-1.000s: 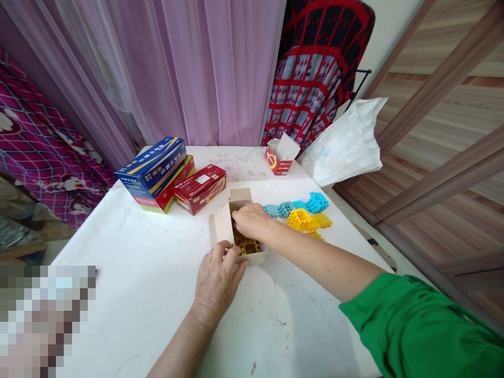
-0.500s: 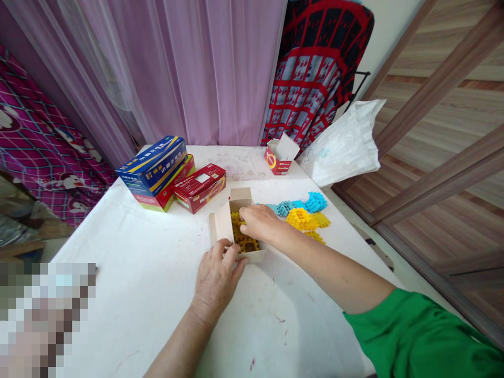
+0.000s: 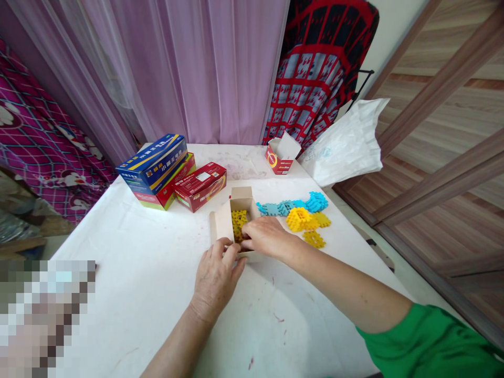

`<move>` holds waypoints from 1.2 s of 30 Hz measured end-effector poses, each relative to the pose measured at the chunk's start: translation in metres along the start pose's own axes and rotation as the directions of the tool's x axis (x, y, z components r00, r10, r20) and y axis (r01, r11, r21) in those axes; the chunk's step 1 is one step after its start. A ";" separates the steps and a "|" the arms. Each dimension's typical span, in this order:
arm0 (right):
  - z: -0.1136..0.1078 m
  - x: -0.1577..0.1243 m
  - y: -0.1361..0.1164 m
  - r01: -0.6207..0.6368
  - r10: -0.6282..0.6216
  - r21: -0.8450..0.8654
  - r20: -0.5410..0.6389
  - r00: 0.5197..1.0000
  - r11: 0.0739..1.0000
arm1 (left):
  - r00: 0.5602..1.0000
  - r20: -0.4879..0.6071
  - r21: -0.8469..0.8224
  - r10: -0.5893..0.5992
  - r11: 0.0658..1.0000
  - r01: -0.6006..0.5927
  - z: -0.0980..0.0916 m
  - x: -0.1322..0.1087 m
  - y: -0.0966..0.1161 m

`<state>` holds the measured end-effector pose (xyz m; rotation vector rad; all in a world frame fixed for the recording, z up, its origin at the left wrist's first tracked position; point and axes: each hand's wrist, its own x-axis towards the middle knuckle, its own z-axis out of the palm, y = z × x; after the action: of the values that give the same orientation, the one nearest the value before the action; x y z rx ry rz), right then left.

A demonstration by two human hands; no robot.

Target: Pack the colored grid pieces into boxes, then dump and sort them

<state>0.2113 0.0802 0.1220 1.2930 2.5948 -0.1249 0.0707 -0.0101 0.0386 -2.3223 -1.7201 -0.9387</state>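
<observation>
My left hand (image 3: pixel 216 278) grips the near left corner of an open cardboard box (image 3: pixel 222 223), fingers curled over its rim. My right hand (image 3: pixel 268 237) reaches over the box's near edge, its fingertips against yellow interlocking plastic pieces (image 3: pixel 238 224) stacked inside. The hand hides the box's front part. To the right on the table lie light blue interlocking pieces (image 3: pixel 287 207), a yellow pile (image 3: pixel 300 219) and one loose yellow piece (image 3: pixel 314 239).
Behind the box stand a blue carton (image 3: pixel 151 164) on a second carton, a red carton (image 3: pixel 200 186) and a small open red box (image 3: pixel 280 156). A white plastic bag (image 3: pixel 342 142) sits at the table's far right corner. A white cloth (image 3: pixel 137 299) covers the table.
My right hand has moved nearer to me, toward the box's near edge, and the yellow pieces inside now show more. My left hand stays on the box.
</observation>
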 end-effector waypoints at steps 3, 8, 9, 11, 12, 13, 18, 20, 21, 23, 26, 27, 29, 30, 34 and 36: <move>-0.003 -0.001 0.004 0.031 -0.030 0.027 -0.016 0.999 0.999 | 1.000 0.003 0.008 -0.001 1.000 0.001 -0.001 0.000 0.000; -0.013 -0.015 0.048 -0.035 0.091 0.210 -0.263 0.960 0.977 | 1.000 0.004 0.021 0.005 1.000 -0.005 0.000 0.000 0.000; -0.015 -0.020 0.064 -0.075 0.158 0.254 -0.326 0.932 0.964 | 1.000 0.005 0.025 0.007 1.000 -0.007 0.000 0.000 -0.001; -0.019 -0.029 0.097 -0.181 0.299 0.308 -0.398 0.867 0.934 | 1.000 0.002 0.032 0.011 0.999 -0.011 0.000 0.000 -0.001; -0.019 -0.033 0.114 -0.259 0.373 0.310 -0.404 0.835 0.915 | 1.000 0.001 0.034 0.015 0.999 -0.015 0.001 0.000 -0.001; -0.018 -0.036 0.128 -0.332 0.427 0.290 -0.386 0.817 0.897 | 1.000 -0.001 0.033 0.019 0.999 -0.019 0.001 0.000 -0.002; 0.004 -0.050 0.168 -0.512 0.540 0.175 -0.213 0.814 0.841 | 0.999 -0.018 0.031 0.030 0.999 -0.029 0.002 0.000 -0.004; 0.016 -0.059 0.171 -0.542 0.565 0.165 -0.166 0.808 0.824 | 0.999 -0.027 0.034 0.036 0.999 -0.035 0.002 0.000 -0.005; 0.022 -0.065 0.171 -0.562 0.583 0.161 -0.145 0.800 0.811 | 0.999 -0.031 0.036 0.041 0.999 -0.040 0.002 0.000 -0.006; 0.034 -0.079 0.168 -0.603 0.620 0.158 -0.091 0.779 0.782 | 0.998 -0.038 0.040 0.053 0.998 -0.051 0.002 0.001 -0.007; 0.056 -0.098 0.155 -0.652 0.663 0.175 0.000 0.749 0.737 | 0.997 -0.044 0.042 0.057 0.998 -0.056 0.003 0.001 -0.008; 0.064 -0.101 0.149 -0.664 0.673 0.183 0.021 0.740 0.725 | 0.997 -0.044 0.044 0.058 0.997 -0.056 0.003 0.001 -0.008; 0.080 -0.105 0.134 -0.686 0.694 0.190 0.028 0.719 0.703 | 0.997 -0.040 0.048 0.062 0.997 -0.060 0.003 0.001 -0.008; 0.086 -0.104 0.128 -0.697 0.709 0.192 0.014 0.705 0.690 | 0.997 -0.038 0.049 0.064 0.997 -0.062 0.003 0.001 -0.008; 0.100 -0.098 0.110 -0.739 0.764 0.207 -0.086 0.639 0.641 | 0.997 -0.034 0.051 0.068 0.996 -0.066 0.003 0.001 -0.008; 0.102 -0.097 0.108 -0.738 0.766 0.213 -0.105 0.634 0.640 | 0.997 -0.031 0.055 0.070 0.996 -0.068 0.003 0.001 -0.008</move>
<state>0.3711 0.0519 0.0509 2.4425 1.9449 -0.0439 0.0646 -0.0051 0.0345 -2.3028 -1.6211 -0.9018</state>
